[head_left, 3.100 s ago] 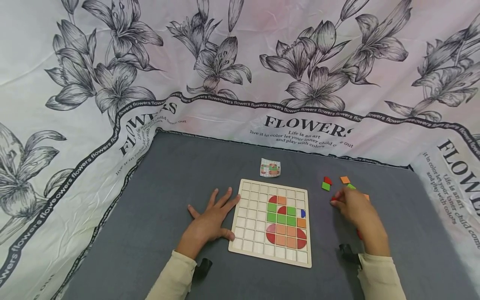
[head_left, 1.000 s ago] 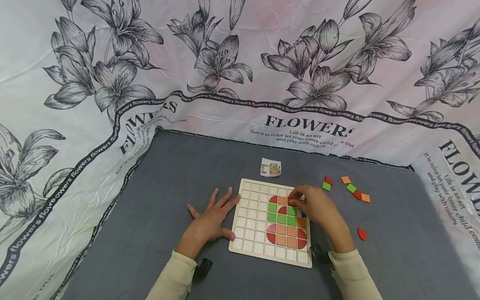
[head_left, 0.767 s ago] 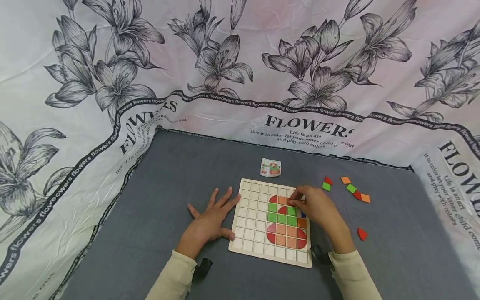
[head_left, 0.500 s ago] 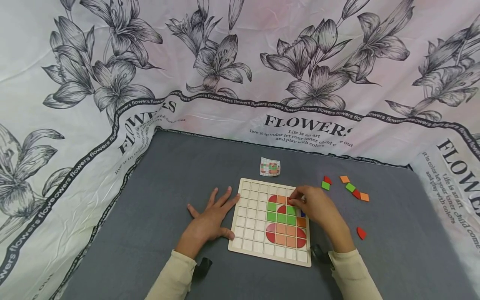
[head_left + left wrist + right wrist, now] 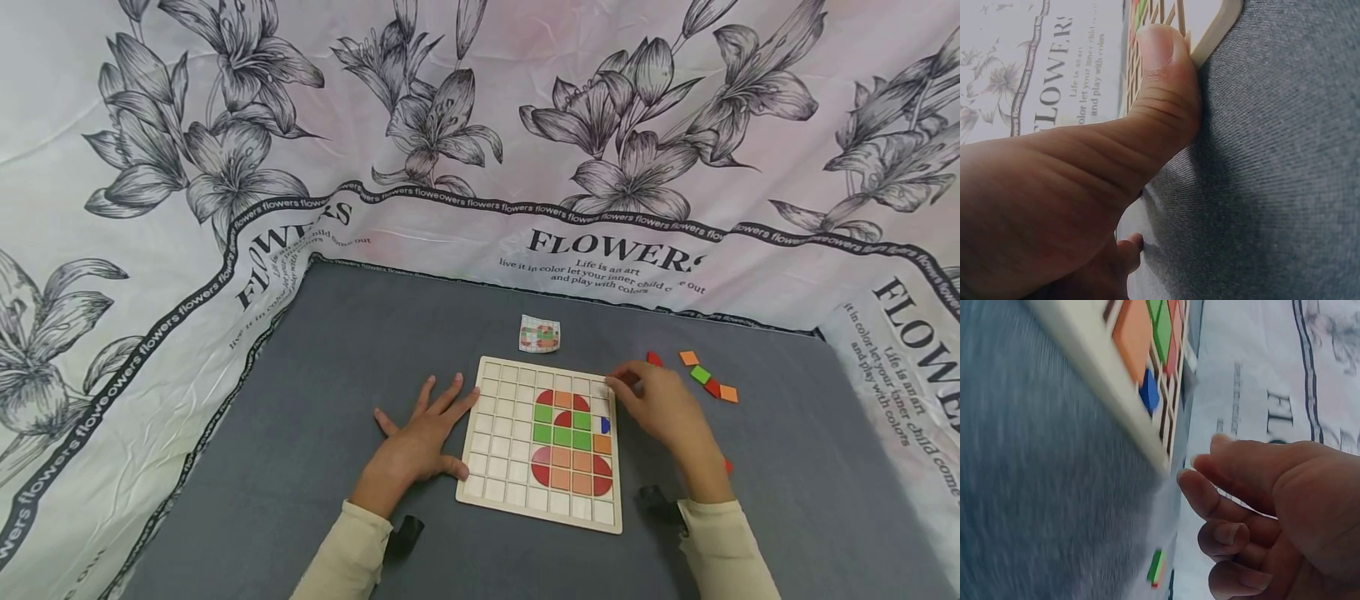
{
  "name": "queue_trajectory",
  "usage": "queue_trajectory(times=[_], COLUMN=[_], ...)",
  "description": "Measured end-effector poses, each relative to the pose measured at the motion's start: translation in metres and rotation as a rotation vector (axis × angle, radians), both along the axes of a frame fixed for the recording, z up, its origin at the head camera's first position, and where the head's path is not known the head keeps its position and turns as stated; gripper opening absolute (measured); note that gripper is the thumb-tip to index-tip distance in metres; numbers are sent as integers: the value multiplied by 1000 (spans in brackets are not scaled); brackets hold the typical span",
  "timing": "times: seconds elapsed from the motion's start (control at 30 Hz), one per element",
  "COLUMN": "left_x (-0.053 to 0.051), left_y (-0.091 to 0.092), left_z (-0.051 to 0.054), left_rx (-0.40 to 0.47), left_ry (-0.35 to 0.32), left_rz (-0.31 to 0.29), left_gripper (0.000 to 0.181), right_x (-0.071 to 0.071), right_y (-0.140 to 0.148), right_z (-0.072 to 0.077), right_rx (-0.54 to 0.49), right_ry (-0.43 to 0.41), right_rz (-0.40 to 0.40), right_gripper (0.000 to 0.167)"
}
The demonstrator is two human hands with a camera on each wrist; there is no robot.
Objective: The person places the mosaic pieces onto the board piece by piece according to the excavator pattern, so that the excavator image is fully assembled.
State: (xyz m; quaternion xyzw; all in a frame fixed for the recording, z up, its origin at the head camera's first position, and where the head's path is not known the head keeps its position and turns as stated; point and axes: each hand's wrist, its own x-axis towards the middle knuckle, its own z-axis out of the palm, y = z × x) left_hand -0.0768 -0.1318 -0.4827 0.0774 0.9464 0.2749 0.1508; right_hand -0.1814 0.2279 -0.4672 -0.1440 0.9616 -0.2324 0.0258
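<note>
In the head view a pale wooden grid board (image 5: 497, 427) lies on the dark cloth, its right half partly filled with red, orange, green and blue tiles. A red quarter-circle tile (image 5: 581, 402) sits in a cell right of an orange square (image 5: 562, 400). My left hand (image 5: 411, 450) is spread flat, with thumb and a fingertip touching the board's left edge. Above the upper right corner hovers my right hand (image 5: 663, 410). In the right wrist view its fingers (image 5: 1200, 490) are loosely bent and hold nothing. A blue tile (image 5: 1149, 392) stands in the board near its rim.
Behind the board lies a small pattern card (image 5: 539, 334). Loose tiles are scattered to the right, among them an orange square (image 5: 689, 358), a green square (image 5: 701, 374) and a red piece (image 5: 655, 358). A flower-printed cloth wall (image 5: 450, 225) closes off the back.
The right hand brought a red quarter-circle from the loose tiles to the board's upper row and let it go. It has since moved right, off that cell. The left hand stays put.
</note>
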Motion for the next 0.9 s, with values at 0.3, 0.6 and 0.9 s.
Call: queue_trajectory(times=[0.3, 0.6, 0.9], left_x=[1, 1, 0], left_y=[-1, 0, 1], left_z=[-2, -2, -1], left_rx=[-9, -12, -22], left_ry=[-7, -6, -9], left_rz=[1, 9, 10], left_gripper=[116, 117, 118], right_x=[-3, -4, -15], right_y=[38, 59, 73], right_z=[4, 12, 6], right_rx=[-3, -27, 17], right_ry=[139, 176, 94], right_rz=[-154, -286, -393], right_gripper=[29, 33, 41])
